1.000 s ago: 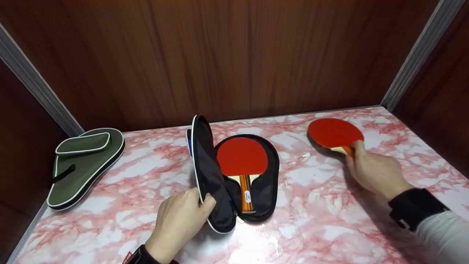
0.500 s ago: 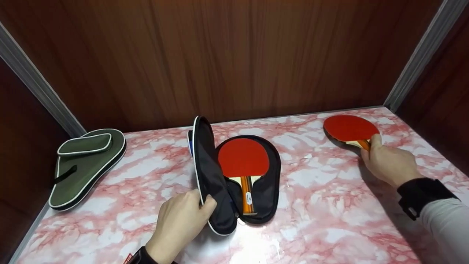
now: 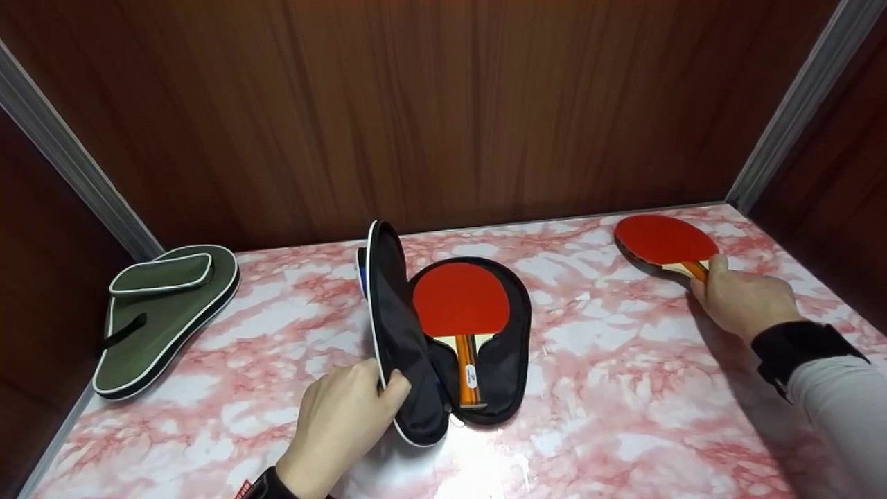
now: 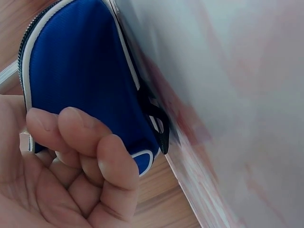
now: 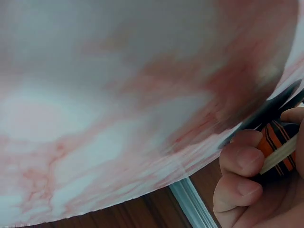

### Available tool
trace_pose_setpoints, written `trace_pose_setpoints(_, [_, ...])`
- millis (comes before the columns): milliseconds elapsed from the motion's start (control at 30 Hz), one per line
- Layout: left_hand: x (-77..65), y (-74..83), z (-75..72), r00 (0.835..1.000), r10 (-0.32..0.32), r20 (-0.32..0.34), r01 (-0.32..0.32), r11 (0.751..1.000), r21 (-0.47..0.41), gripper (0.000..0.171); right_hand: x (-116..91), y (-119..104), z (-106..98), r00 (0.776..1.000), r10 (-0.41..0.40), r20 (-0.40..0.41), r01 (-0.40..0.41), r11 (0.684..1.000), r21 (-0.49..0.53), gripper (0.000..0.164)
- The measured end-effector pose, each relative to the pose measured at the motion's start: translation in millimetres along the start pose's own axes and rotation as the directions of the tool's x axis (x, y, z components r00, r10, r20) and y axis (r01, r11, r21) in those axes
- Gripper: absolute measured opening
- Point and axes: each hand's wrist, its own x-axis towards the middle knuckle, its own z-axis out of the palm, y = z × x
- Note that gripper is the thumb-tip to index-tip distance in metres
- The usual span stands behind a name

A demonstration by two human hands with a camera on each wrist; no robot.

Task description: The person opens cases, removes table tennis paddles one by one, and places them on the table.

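While my left hand [image 3: 346, 416] pinches the raised flap [image 3: 395, 333] of an open case [image 3: 511, 360] (black inside, blue outside), a red bat [image 3: 461, 305] lies in its other half, on the worktop [image 3: 589, 430]. A green case [image 3: 177, 305] rests well off to the left. Over on the right, my right hand [image 3: 752, 294] grips a second bat [image 3: 665, 239] by its handle [image 3: 695, 270], near the wooden wall [image 3: 485, 104].

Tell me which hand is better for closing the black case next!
Probably the left hand: its fingers grip the raised flap of the open case. The right hand is farther away and busy holding a red paddle.
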Motion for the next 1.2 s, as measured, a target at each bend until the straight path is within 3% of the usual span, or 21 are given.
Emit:
trace_pose_setpoints(233, [-0.4,0.5,0.2,1.0,-0.003,-0.003,0.003,1.0,-0.003,0.038,1.3,4.4,2.0,0.996,0.024,0.086,-0.023,1.0,-0.016,0.051])
trace_pose_setpoints(433, [-1.0,0.0,0.7,1.0,0.01,-0.02,-0.011,1.0,-0.003,0.039,0.9,7.9,7.4,0.999,0.003,0.051,-0.002,1.0,-0.02,0.044])
trace_pose_setpoints(833, [-1.3,0.2,1.0,1.0,0.004,-0.005,-0.004,1.0,-0.003,0.04,-0.7,4.6,13.9,0.999,0.02,0.051,-0.019,1.0,-0.015,0.046])
trace_pose_setpoints(1100, [0.0,1.5,-0.4,1.0,0.003,0.002,-0.003,1.0,-0.01,0.04,-4.6,4.2,10.6,0.993,0.082,0.084,-0.085,0.996,0.035,0.06])
trace_pose_setpoints(1200, [-0.8,0.9,-0.1,1.0,-0.008,0.01,0.008,1.0,-0.01,0.041,-9.4,-1.6,8.9,0.993,0.117,0.02,-0.117,0.993,0.028,0.07])
